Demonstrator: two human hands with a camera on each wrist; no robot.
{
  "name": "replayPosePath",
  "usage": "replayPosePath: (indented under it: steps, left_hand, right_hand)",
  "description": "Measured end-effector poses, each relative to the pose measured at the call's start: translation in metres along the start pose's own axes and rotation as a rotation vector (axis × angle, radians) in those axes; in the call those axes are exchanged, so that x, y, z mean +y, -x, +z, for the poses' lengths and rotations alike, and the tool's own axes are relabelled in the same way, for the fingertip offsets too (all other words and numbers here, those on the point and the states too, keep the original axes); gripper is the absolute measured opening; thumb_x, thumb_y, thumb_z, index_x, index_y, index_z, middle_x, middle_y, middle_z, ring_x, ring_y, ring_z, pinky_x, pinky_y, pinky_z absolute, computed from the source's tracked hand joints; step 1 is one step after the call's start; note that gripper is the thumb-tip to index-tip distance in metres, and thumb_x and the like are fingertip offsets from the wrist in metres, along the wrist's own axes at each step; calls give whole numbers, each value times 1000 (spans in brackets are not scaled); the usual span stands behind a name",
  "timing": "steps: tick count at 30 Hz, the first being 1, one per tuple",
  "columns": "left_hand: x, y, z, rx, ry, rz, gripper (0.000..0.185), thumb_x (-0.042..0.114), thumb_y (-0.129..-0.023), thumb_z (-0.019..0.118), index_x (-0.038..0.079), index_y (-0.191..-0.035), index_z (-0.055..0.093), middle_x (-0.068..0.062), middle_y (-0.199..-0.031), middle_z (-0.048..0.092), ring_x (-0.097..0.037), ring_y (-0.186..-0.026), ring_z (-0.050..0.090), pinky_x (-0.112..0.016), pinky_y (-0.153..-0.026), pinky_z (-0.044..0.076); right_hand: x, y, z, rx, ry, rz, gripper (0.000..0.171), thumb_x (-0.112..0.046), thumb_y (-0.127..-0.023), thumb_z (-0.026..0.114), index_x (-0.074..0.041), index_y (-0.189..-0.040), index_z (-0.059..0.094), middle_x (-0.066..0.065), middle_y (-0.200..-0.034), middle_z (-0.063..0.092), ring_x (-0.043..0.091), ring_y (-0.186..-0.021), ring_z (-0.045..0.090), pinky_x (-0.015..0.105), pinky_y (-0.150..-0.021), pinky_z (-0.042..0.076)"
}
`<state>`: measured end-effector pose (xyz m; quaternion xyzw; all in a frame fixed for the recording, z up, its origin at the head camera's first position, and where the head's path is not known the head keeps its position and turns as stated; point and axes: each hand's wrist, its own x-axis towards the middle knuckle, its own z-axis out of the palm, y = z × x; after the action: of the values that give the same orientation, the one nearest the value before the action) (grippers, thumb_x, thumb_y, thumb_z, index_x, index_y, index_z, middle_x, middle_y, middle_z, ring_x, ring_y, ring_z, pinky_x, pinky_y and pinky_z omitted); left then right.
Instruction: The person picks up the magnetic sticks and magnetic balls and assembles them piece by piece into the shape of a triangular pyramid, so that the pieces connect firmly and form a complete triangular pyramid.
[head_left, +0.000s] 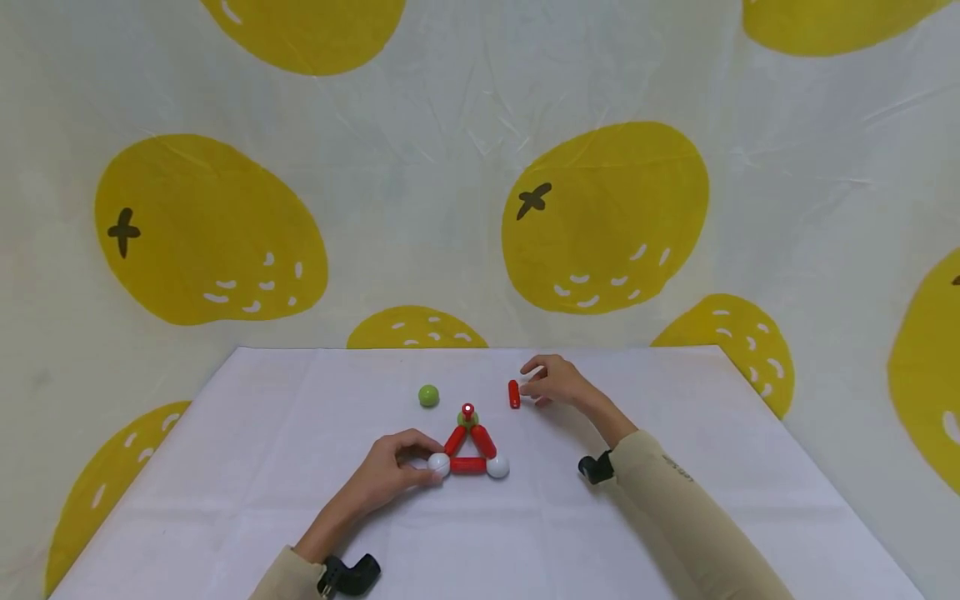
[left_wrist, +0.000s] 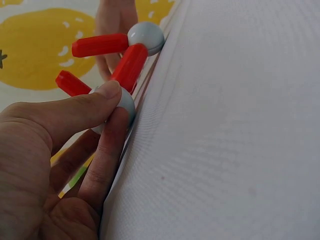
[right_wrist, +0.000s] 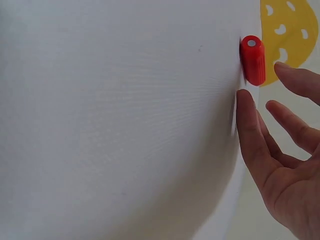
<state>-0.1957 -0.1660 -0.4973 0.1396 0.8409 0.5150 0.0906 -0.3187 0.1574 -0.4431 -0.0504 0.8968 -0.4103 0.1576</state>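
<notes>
A triangle of red magnetic-looking rods (head_left: 468, 466) lies on the table, with one white ball (head_left: 498, 467) at its right corner. At the far corner a green ball (head_left: 463, 419) bears another red rod (head_left: 468, 411), its end facing the head camera. My left hand (head_left: 393, 467) pinches the white ball (left_wrist: 128, 105) at the left corner between thumb and fingers. Beyond the triangle to the right, a loose red rod (right_wrist: 253, 61) lies on the cloth. My right hand (head_left: 555, 380) is just right of that rod, fingers spread and holding nothing.
A second green ball (head_left: 428, 396) sits on the white-covered table (head_left: 225, 467), behind and left of the triangle. Past the table's far edge hangs a pale cloth (head_left: 420, 208) printed with yellow fruit. A dark wrist camera (head_left: 596, 468) is strapped on the right wrist.
</notes>
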Motion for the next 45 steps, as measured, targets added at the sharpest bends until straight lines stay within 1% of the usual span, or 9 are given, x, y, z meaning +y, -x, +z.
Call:
replayPosePath:
  steps: [7, 16, 21, 23, 27, 34, 40, 45]
  left_hand:
    - [1, 1, 0, 2, -2, 3, 31, 30, -84, 86, 29, -113, 75, 10, -111, 73, -14, -108, 65, -24, -95, 51]
    - [1, 1, 0, -2, -3, 6, 31, 29, -84, 86, 29, -113, 75, 9, -111, 73, -15, -109, 64, -24, -96, 51]
    - [1, 1, 0, -3, -1, 1, 31, 29, -85, 86, 29, -113, 75, 10, -112, 73, -15, -110, 64, -25, -98, 51]
    - [2, 1, 0, -3, -4, 2, 30, 29, -85, 85, 30, -113, 75, 10, -112, 72, -15, -111, 64, -27, -99, 50]
    - [2, 1, 0, -2, -6, 2, 30, 29, -85, 85, 30, -113, 74, 10, -112, 72, -15, -111, 63, -29, -100, 50]
    - [2, 1, 0, 0, -10, 3, 30, 28, -85, 85, 30, -113, 75, 10, -112, 72, -15, -111, 63, -28, -99, 51]
    - [2, 1, 0, -3, -5, -1, 30, 29, -85, 85, 30, -113, 75, 10, -112, 72, -15, -111, 63, -29, -99, 51]
    - [2, 1, 0, -3, -2, -3, 30, 29, -86, 85, 30, -114, 74, 11, -112, 72, -15, -111, 63, -29, -100, 50]
  right_hand:
    - [7, -4, 3, -18, -21, 7, 41, -19, -93, 77, -4, -128, 65, 17, -109, 68, 22, -86, 70, 32, -80, 62]
    - [5, -4, 4, -60, -37, 2, 39, -14, -94, 74, -1, -130, 66, 18, -109, 69, 22, -86, 69, 32, -78, 62]
    - [5, -5, 5, -51, -23, 21, 38, -20, -97, 71, -5, -131, 66, 17, -118, 68, 22, -89, 67, 31, -78, 62]
    - [5, -5, 6, -47, -13, 21, 39, -23, -97, 71, -6, -132, 66, 16, -119, 68, 22, -89, 67, 30, -78, 62]
    - [5, -7, 8, -45, 6, 11, 40, -22, -95, 74, -7, -132, 67, 15, -113, 69, 22, -87, 67, 31, -78, 62]
    - [2, -4, 7, -57, -3, -1, 33, -17, -93, 76, -6, -124, 69, 16, -110, 68, 23, -84, 67, 32, -78, 62]
    - [-1, -4, 8, -45, -15, -6, 34, -13, -89, 80, -6, -118, 63, 14, -106, 66, 24, -85, 67, 31, -77, 62]
    - [-1, -6, 10, -45, -44, -3, 36, -10, -87, 80, -6, -116, 58, 14, -104, 67, 23, -84, 67, 30, -75, 61]
